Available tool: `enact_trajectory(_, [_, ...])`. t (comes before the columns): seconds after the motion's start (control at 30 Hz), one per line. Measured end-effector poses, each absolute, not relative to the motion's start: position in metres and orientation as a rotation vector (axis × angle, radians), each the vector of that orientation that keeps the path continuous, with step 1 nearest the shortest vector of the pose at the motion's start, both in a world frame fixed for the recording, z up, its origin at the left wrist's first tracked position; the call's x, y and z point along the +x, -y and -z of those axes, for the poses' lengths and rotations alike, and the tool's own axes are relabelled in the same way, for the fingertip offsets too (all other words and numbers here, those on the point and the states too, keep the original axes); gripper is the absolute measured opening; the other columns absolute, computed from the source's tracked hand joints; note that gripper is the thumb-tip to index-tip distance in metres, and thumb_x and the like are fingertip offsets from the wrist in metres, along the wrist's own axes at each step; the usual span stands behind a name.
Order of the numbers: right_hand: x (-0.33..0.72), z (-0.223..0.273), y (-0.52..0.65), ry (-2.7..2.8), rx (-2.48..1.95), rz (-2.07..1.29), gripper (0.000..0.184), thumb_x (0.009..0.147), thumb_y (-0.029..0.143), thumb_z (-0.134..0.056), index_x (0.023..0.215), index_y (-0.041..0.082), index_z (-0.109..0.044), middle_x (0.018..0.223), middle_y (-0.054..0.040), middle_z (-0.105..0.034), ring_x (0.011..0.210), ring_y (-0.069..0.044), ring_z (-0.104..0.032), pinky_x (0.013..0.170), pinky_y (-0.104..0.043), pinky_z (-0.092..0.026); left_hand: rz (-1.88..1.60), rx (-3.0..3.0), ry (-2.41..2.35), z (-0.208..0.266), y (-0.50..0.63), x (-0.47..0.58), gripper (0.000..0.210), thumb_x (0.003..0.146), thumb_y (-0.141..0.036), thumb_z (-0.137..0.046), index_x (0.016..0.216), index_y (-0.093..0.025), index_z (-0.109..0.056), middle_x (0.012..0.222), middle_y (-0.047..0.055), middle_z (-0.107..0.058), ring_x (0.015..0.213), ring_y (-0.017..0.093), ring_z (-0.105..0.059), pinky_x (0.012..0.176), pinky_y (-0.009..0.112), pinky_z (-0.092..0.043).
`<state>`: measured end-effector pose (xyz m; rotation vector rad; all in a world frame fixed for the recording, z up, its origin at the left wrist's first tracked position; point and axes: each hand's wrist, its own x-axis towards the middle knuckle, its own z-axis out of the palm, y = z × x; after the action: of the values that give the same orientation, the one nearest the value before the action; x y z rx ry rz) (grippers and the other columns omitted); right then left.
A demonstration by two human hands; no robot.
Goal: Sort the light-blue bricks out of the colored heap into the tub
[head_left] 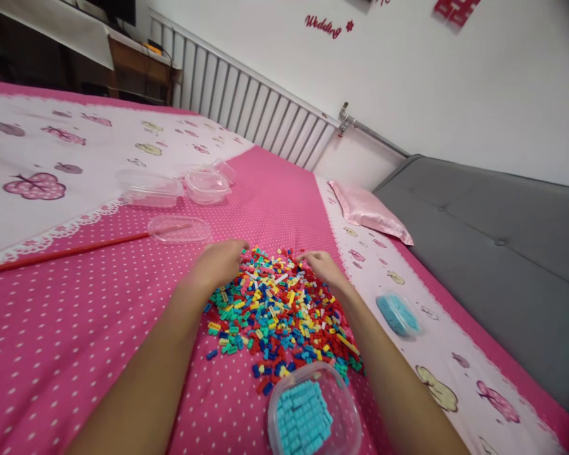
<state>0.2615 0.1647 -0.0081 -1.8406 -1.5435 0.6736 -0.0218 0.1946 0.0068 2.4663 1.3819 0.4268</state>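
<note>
A heap of small toy building bricks in red, yellow, blue, green, pink and white lies on the bed. At its far left edge is my left hand, fingers curled in, with what they pinch hidden. My right hand is at the far right edge among red bricks. Its thumb and fingers are drawn together at the bricks, and whatever is between them is too small to make out. Between my forearms, nearest me, a clear plastic tub holds light blue bricks packed in rows.
Another clear tub with light blue bricks lies to the right. Empty clear containers and a loose lid are at the left, near a red stick. A pink pillow rests by the grey headboard; a bed rail stands behind.
</note>
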Motion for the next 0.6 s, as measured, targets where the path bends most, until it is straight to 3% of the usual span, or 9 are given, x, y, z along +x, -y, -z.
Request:
enact_trajectory(0.37, [0.243, 0.02, -0.199, 1.831, -2.224, -0.381, 0.037, 0.096, 0.039, -0.062, 0.126, 0.019, -0.06, 0.129, -0.0098, -0.061, 0.112, -0.022, -0.063, 0.094, -0.044, -0.055, -0.443, 2.38, -1.425, -0.014, -0.194, -0.027, 0.045, 0.094, -0.024, -0.04, 0.135, -0.017, -0.057, 0.137, 0.014, -0.064, 0.128, 0.029, -0.059, 0.107, 0.044, -0.045])
enact_trajectory(0.6, [0.249, 0.02, -0.203, 1.769, -2.226, -0.491, 0.038, 0.096, 0.039, -0.062, 0.127, 0.018, -0.06, 0.128, -0.0099, -0.061, 0.11, -0.022, -0.063, 0.093, -0.044, -0.056, -0.428, 2.338, -1.429, -0.022, -0.189, -0.026, 0.044, 0.096, -0.035, -0.044, 0.135, -0.019, -0.056, 0.142, 0.013, -0.061, 0.133, 0.03, -0.055, 0.112, 0.05, -0.04])
